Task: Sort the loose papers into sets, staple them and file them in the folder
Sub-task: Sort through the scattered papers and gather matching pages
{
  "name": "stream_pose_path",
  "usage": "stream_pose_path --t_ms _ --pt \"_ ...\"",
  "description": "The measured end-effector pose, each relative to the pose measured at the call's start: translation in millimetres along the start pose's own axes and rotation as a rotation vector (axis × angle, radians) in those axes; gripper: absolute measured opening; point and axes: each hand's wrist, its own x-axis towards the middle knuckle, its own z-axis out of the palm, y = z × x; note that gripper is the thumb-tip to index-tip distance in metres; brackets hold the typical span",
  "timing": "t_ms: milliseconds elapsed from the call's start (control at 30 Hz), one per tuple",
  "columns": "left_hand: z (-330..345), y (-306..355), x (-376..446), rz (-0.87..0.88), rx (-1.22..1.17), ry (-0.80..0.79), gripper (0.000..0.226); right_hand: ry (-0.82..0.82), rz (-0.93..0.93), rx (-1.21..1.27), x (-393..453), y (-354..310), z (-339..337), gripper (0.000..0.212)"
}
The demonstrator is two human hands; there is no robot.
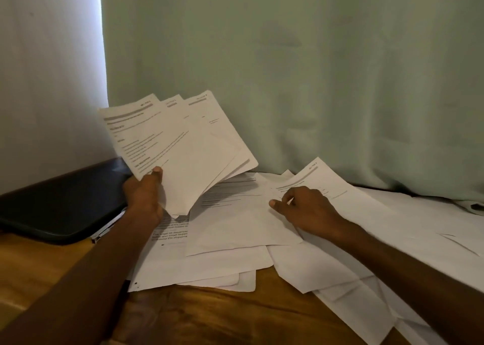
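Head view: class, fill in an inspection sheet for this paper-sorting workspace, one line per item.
Surface: brown wooden table, partly covered.
Job's things: fanned white printed sheets held up; loose white papers spread flat; dark closed folder at left.
Clutter: nothing seen.
Grippers: left hand grips the fan; right hand pinches a sheet's edge.
Cables: nothing seen.
Surroundings: pale green curtain behind.

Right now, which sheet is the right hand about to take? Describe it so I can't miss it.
Start at the green curtain and drop to the loose papers spread on the wooden table. The right hand pinches the sheet whose far corner lifts toward the curtain, unlike its flat neighbours.
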Motion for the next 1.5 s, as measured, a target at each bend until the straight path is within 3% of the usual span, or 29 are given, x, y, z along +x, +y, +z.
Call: stream_pose_path --t_ms 100,200,400,500,667,800,967,1333,1500 --pt "4 2 -5 0.004 0.040 -0.038 0.014 -0.008 0.071 -0.086 7 -18 14 0.076" --pt "6 1 -11 0.004 0.036 -0.054 0.030 0.038 0.133 -0.043 8 -17 31 0.072" --pt "11 6 -24 0.028 0.026 -0.144 0.039 0.244 0.294 0.438 16 0 7 0.034" --pt "12 7 -28 0.010 -0.014 -0.205 0.037 0.305 0.285 0.696 14 14 -9 0.013" --pt "16 4 -31 -0.018 -0.018 -0.315 0.034 0.367 0.239 0.990 -2 49 -24 0.018" --pt "18 0 -31 -0.027 -0.034 -0.369 0.039 0.334 0.279 1.235 -6 70 -29 0.021" --pt "15 -3 -32 0.010 -0.018 -0.431 0.048 0.284 0.276 1.358 -2 71 -28 0.027" --pt "14 -8 -31 -0.160 0.276 -0.412 0.033 0.064 0.404 1.294 -8 66 -29 0.039" --pt "15 -1 -31 -0.312 0.402 -0.508 0.026 -0.034 0.416 1.264 -10 65 -27 0.034"
